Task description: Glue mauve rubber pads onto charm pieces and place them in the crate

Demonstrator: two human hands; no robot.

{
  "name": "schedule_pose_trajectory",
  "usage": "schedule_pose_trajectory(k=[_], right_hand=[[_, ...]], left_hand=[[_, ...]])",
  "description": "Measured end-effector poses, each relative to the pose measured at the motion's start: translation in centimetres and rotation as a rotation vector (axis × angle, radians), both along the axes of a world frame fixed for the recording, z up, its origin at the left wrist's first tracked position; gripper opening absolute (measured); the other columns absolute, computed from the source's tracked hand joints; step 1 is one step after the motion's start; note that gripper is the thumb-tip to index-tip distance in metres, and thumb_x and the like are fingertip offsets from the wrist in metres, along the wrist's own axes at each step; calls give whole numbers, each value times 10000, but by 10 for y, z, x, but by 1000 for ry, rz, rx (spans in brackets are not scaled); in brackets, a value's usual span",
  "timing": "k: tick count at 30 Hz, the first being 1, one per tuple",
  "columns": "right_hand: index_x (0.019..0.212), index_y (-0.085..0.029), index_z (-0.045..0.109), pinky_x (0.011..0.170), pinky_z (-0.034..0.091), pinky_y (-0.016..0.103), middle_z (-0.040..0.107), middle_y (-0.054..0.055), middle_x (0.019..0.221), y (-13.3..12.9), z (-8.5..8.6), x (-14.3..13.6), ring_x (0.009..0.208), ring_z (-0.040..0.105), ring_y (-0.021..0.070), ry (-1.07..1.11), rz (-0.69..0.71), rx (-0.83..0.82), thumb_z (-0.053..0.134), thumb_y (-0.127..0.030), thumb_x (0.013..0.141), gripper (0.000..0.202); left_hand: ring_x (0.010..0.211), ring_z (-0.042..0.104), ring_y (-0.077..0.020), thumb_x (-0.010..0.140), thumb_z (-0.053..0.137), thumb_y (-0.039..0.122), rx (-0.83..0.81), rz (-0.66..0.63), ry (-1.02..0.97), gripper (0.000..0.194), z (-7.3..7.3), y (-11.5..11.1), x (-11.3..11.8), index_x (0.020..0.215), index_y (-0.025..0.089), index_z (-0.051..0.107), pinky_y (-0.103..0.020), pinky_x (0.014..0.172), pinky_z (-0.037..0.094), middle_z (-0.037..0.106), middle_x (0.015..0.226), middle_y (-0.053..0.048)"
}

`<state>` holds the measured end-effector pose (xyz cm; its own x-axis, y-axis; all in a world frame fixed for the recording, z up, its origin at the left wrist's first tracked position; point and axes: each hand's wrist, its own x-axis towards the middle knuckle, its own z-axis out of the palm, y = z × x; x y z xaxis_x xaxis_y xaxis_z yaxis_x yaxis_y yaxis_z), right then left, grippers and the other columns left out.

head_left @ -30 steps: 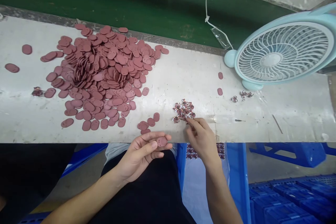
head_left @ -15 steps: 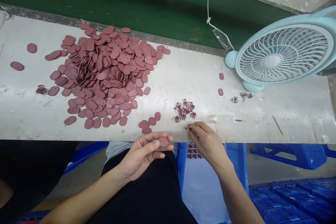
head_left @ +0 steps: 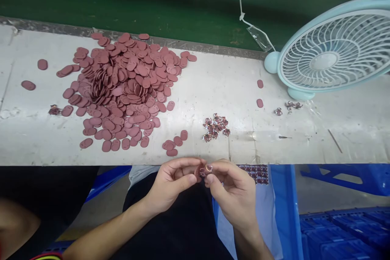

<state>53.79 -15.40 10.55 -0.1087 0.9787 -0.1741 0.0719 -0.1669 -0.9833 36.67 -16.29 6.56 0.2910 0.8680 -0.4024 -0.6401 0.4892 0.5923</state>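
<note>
My left hand (head_left: 175, 180) pinches a reddish-brown oval disc (head_left: 198, 172) with small holes, tilted on edge just in front of the table. Against the disc, my right hand (head_left: 233, 189) holds a small coil-like metal part (head_left: 206, 170), brown and silver, between thumb and fingers. The two pieces meet or nearly meet; I cannot tell whether they are joined. On the table beyond lies a small cluster of the same metal parts (head_left: 215, 126). Several loose discs (head_left: 178, 141) lie left of it, near the edge.
A large heap of oval discs (head_left: 122, 85) covers the table's left part. A light-blue fan (head_left: 324, 61) stands at the right. A thin pointed tool (head_left: 268, 136) lies near the front. Below the edge, a blue tray (head_left: 286, 207) holds rows of metal parts (head_left: 257, 174).
My right hand has lifted the metal part off the table edge and brought it left to the disc. My left hand has turned the disc on edge. The view has shifted slightly.
</note>
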Motion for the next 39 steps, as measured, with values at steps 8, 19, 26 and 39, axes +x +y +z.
schedule_pose_trajectory(k=[8,19,26,39], right_hand=[[1007,-268,747,629,599,236,718,10,878,5,-1,-3,711,685,128,3,10,-29,683,-122,906,189],[925,-248,707,626,603,228,713,-12,821,7,-6,-4,671,682,118,70,24,-108,702,-148,883,109],[923,-244,709,598,587,204,722,0,847,10,3,5,704,698,125,-38,112,-57,719,-115,858,145],[883,-222,697,609,619,246,710,-3,784,5,-6,-6,635,690,130,88,-13,-133,719,-163,867,65]], left_hand=[[1027,752,-193,826,801,122,1,-10,6,269,-2,2,0,1067,240,781,-301,925,589,792,1167,-62],[1045,733,-251,788,834,180,-32,17,154,46,-2,-3,0,760,198,803,-363,936,569,797,1123,-82],[1071,728,-268,805,817,174,7,-58,197,38,-2,-2,-4,827,204,827,-393,977,553,791,1142,-97],[1047,740,-272,826,800,179,8,-27,239,35,4,-3,-3,821,203,825,-408,963,575,789,1157,-99]])
